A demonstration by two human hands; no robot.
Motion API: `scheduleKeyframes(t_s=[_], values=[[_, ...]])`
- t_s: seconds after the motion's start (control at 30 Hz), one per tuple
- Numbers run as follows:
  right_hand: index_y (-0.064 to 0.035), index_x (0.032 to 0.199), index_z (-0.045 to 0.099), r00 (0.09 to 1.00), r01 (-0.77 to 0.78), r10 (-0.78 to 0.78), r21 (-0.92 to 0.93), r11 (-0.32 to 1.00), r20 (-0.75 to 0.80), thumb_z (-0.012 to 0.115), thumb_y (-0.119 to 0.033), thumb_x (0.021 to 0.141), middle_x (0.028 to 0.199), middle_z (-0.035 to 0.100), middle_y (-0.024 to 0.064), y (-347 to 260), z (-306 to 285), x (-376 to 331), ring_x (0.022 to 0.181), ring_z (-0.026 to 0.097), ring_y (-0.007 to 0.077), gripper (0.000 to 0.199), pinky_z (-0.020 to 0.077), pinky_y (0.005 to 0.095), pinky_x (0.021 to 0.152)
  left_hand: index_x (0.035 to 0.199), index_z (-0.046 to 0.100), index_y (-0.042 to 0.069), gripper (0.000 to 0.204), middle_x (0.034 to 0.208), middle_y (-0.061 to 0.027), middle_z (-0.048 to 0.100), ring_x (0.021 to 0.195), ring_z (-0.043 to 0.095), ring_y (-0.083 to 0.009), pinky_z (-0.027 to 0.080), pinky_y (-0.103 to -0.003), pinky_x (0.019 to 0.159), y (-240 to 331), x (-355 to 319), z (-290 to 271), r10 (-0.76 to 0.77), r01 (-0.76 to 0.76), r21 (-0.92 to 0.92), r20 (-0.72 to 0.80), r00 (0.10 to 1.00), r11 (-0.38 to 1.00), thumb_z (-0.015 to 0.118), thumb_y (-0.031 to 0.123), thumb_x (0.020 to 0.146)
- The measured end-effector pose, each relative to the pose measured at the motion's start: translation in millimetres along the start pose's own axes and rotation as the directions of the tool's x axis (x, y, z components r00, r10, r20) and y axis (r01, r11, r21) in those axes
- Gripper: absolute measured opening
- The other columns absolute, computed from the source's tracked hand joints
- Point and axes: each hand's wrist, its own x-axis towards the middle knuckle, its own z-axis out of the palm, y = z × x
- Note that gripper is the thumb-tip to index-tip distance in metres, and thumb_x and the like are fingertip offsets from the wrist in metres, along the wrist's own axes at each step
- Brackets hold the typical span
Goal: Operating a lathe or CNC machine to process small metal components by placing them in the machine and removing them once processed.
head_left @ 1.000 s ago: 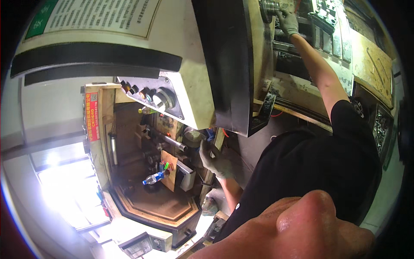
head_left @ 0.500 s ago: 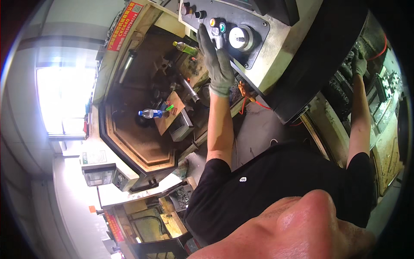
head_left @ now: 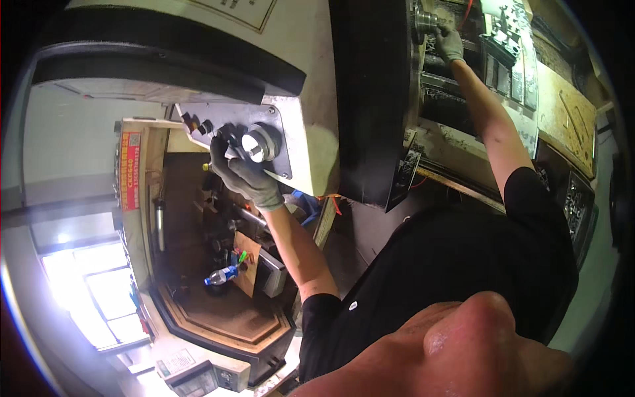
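My left hand (head_left: 248, 178), in a grey work glove, is at a machine control panel (head_left: 281, 142). Its fingers are stretched apart, the tips against the buttons (head_left: 228, 133) beside a silver handwheel (head_left: 259, 143). My gloved right hand (head_left: 450, 45) reaches inside the machine at the upper right. Its fingers are bent together at the front of a round metal chuck (head_left: 425, 22); whatever lies between them is too small to make out.
A black door panel (head_left: 364, 99) stands between my arms. Metal chips and tool blocks (head_left: 503, 40) lie right of my right hand, near a wooden board (head_left: 565, 119) with hex keys. At left, another machine (head_left: 225, 324) holds a plastic bottle (head_left: 221, 275).
The view has swung right, so the panel and machines appear shifted left. My left fingers, previously raised straight before the panel, now bend onto the buttons. My right hand now shows at the chuck.
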Motion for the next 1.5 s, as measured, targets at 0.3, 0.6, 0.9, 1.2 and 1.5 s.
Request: scheduleKeyframes(t_s=[0.3,0.6,0.9,1.2,1.5], values=[[-0.0066,0.115,0.066,0.974,-0.18,0.123,0.319,0.93,0.19,0.065,-0.042,0.086,0.092,0.069,0.0083,-22,-42,-21,0.079,0.063,0.0149,0.046,0.0498,0.0328,0.072,0.13,0.04,-0.013,0.055,0.126,-0.0291,0.05,0.117,0.051,-0.0374,0.044,-0.044,0.098,1,-11,5,0.109,-0.094,0.158,-0.086,0.99,0.983,0.031,0.028,0.096],[-0.0029,0.111,0.063,0.793,-0.601,0.154,0.714,0.359,0.589,0.064,-0.03,0.089,0.097,0.065,0.0058,-73,-92,-291,0.081,0.062,0.0173,0.035,0.0522,0.0317,0.072,0.126,0.047,-0.01,0.046,0.114,-0.0228,0.062,0.107,0.054,-0.0372,0.04,-0.045,0.092,18,-11,-5,0.375,-0.358,0.281,-0.007,0.927,0.89,0.038,0.024,0.097],[0.0002,0.115,0.059,0.832,-0.512,0.002,0.767,0.386,0.555,0.05,-0.023,0.098,0.102,0.064,0.0041,-133,-112,-419,0.088,0.061,0.0124,0.031,0.0496,0.0271,0.078,0.132,0.043,-0.009,0.048,0.112,-0.0225,0.064,0.102,0.056,-0.0368,0.037,-0.043,0.093,11,-2,-29,0.394,-0.422,0.173,0.171,0.903,0.89,0.043,0.022,0.094],[0.0001,0.114,0.06,0.876,-0.423,-0.001,0.767,0.482,0.483,0.044,-0.024,0.099,0.102,0.062,-0.0003,-143,-109,-449,0.093,0.055,0.008,0.032,0.0431,0.0241,0.084,0.137,0.032,-0.008,0.053,0.132,-0.0271,0.041,0.121,0.044,-0.0363,0.033,-0.047,0.105,49,-109,-24,0.225,-0.248,-0.038,-0.303,0.926,0.968,0.042,0.022,0.093],[-0.0041,0.105,0.063,0.892,-0.418,0.039,0.792,0.444,0.449,0.053,-0.028,0.097,0.082,0.057,-0.0061,-101,-159,-453,0.067,0.046,0.0028,0.027,0.0371,0.0194,0.058,0.134,0.038,-0.006,0.054,0.138,-0.0265,0.041,0.125,0.038,-0.0455,0.028,-0.054,0.104,109,-217,-8,0.291,-0.228,-0.242,0.27,0.918,0.943,0.047,0.029,0.094]])
